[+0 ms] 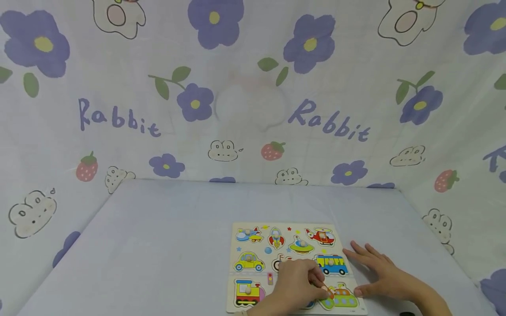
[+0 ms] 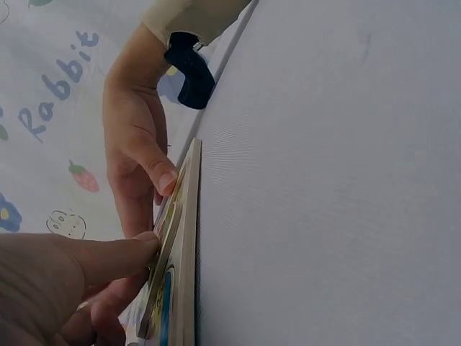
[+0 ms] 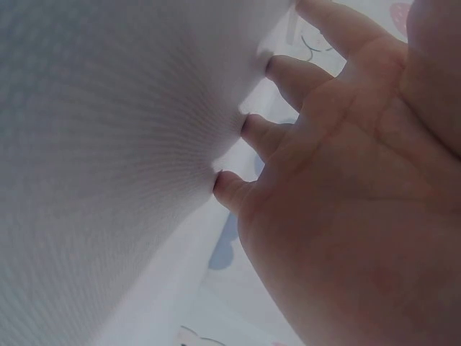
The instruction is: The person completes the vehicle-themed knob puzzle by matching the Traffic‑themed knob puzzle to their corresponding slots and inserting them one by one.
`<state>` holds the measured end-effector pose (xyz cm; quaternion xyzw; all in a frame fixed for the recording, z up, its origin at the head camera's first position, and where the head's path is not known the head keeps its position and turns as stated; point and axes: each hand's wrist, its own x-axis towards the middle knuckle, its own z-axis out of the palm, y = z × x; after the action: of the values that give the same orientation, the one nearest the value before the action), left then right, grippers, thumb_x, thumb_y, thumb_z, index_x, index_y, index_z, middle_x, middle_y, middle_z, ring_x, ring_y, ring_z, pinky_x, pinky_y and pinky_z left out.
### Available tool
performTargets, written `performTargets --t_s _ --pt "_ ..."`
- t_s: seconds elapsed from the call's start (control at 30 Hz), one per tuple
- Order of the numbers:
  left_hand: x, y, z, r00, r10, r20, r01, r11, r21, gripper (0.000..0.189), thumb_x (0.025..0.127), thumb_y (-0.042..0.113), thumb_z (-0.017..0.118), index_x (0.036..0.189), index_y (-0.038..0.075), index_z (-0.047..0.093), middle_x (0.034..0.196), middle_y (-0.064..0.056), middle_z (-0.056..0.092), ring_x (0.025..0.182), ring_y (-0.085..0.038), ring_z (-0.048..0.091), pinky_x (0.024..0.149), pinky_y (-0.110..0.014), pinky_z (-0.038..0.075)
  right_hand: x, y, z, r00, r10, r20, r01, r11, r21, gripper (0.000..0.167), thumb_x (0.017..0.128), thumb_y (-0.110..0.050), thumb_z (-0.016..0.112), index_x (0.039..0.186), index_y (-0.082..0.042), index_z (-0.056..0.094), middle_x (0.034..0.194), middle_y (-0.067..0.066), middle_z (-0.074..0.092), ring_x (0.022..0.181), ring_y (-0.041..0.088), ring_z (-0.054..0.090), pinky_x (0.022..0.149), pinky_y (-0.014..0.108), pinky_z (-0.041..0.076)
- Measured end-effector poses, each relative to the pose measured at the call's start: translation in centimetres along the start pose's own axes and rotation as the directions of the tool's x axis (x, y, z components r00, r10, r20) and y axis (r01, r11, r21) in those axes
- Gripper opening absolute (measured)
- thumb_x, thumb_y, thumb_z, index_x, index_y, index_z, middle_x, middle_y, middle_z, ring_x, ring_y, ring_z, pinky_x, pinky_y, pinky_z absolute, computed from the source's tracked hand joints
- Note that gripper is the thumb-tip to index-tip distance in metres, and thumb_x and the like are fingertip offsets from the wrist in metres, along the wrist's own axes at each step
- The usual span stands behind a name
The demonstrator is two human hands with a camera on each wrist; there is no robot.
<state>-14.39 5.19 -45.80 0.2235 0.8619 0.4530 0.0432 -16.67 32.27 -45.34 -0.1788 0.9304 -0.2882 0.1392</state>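
A wooden peg puzzle board (image 1: 230, 281) lies on the table, printed with colourful vehicles. My left hand (image 1: 294, 283) reaches over its lower half and pinches a small green-and-orange wooden puzzle piece (image 1: 326, 303) beside the submarine picture (image 1: 347, 299). In the left wrist view the thin piece (image 2: 153, 306) tilts close over the board's face, and the fingers partly hide it. My right hand (image 1: 385, 276) spreads out at the board's right side, thumb right at the edge. Its straight fingertips (image 3: 227, 184) press on the white cloth in the right wrist view.
Other pieces with round knobs sit on the board, among them a train (image 1: 248, 298), a car (image 1: 249, 265), a bus (image 1: 331, 270) and a helicopter (image 1: 326, 239). Behind the white table (image 1: 158, 245) hangs a flowered Rabbit curtain (image 1: 245, 87). A dark band (image 2: 193, 76) circles the right wrist.
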Motion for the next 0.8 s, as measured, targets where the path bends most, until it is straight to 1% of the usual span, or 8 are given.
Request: performTargets --t_s 0.1,0.17,0.3,0.37,0.5,0.57,0.67,0.8 --pt "0.1 0.1 0.0 0.999 0.011 0.034 -0.010 0.999 -0.036 0.022 0.074 0.020 0.088 0.088 0.021 0.071 0.070 0.025 0.062 0.080 0.011 0.054 0.091 -0.035 0.035 0.0 0.0 0.0 1.000 0.003 -0.001 -0.003 1.000 -0.002 0.090 0.071 -0.049 0.083 0.148 -0.017 0.046 0.158 0.022 0.020 0.138 0.058 -0.001 0.097 0.077 -0.002" --pt "0.2 0.2 0.1 0.999 0.009 0.050 -0.007 0.999 -0.047 0.022 0.075 0.020 0.087 0.091 0.021 0.072 0.071 0.025 0.063 0.079 0.010 0.055 0.091 -0.033 0.035 0.1 0.1 0.0 1.000 -0.005 -0.001 0.005 1.000 -0.001 0.090 0.071 -0.048 0.083 0.148 -0.017 0.046 0.158 0.022 0.020 0.138 0.058 -0.001 0.096 0.078 -0.002" --pt "0.3 0.3 0.2 0.997 -0.002 0.072 0.006 0.998 -0.063 0.020 0.076 0.020 0.087 0.089 0.022 0.072 0.070 0.026 0.062 0.077 0.011 0.055 0.088 -0.031 0.035 0.1 0.2 0.0 1.000 -0.001 0.002 0.001 1.000 0.012 0.089 0.072 -0.047 0.083 0.148 -0.018 0.046 0.158 0.022 0.019 0.138 0.058 -0.002 0.096 0.078 -0.003" --pt "0.3 0.3 0.3 0.996 -0.001 0.084 0.008 0.997 -0.082 0.019 0.075 0.019 0.087 0.086 0.021 0.072 0.067 0.025 0.062 0.073 0.011 0.057 0.088 -0.030 0.035 0.1 0.2 0.0 1.000 -0.009 -0.001 0.009 1.000 0.017 0.089 0.072 -0.047 0.083 0.148 -0.018 0.046 0.158 0.023 0.019 0.138 0.058 -0.002 0.096 0.078 -0.003" --pt "0.5 0.7 0.7 0.997 -0.022 0.072 0.027 0.997 -0.076 0.019 0.073 0.021 0.089 0.081 0.022 0.072 0.062 0.027 0.060 0.072 0.013 0.055 0.092 -0.030 0.035 0.0 0.2 -0.1 1.000 -0.030 -0.009 0.030 1.000 0.004 0.089 0.072 -0.048 0.083 0.147 -0.017 0.047 0.157 0.024 0.021 0.138 0.059 -0.001 0.096 0.078 -0.002" --pt "0.5 1.0 1.0 0.998 -0.036 0.057 0.038 0.998 -0.045 0.020 0.071 0.023 0.090 0.078 0.024 0.071 0.060 0.028 0.058 0.074 0.013 0.054 0.092 -0.029 0.035 0.1 0.2 -0.1 0.999 -0.032 -0.012 0.032 0.999 -0.002 0.089 0.072 -0.049 0.082 0.147 -0.017 0.047 0.157 0.023 0.021 0.138 0.059 0.000 0.097 0.077 -0.002" --pt "0.6 1.3 1.3 0.997 -0.062 0.036 0.062 0.998 0.008 0.022 0.070 0.027 0.091 0.076 0.028 0.069 0.058 0.030 0.055 0.079 0.014 0.051 0.094 -0.033 0.035 0.1 0.2 -0.2 1.000 -0.019 -0.005 0.019 1.000 0.003 0.088 0.072 -0.048 0.083 0.147 -0.017 0.047 0.158 0.023 0.020 0.138 0.059 -0.001 0.097 0.077 -0.003" --pt "0.7 1.6 1.7 0.996 -0.085 0.015 0.085 0.996 0.034 0.023 0.069 0.030 0.091 0.074 0.030 0.068 0.055 0.030 0.054 0.081 0.014 0.050 0.096 -0.038 0.036 0.1 0.3 -0.1 1.000 -0.020 -0.005 0.020 1.000 0.009 0.088 0.072 -0.047 0.083 0.147 -0.017 0.047 0.158 0.024 0.020 0.138 0.059 -0.001 0.097 0.077 -0.004"
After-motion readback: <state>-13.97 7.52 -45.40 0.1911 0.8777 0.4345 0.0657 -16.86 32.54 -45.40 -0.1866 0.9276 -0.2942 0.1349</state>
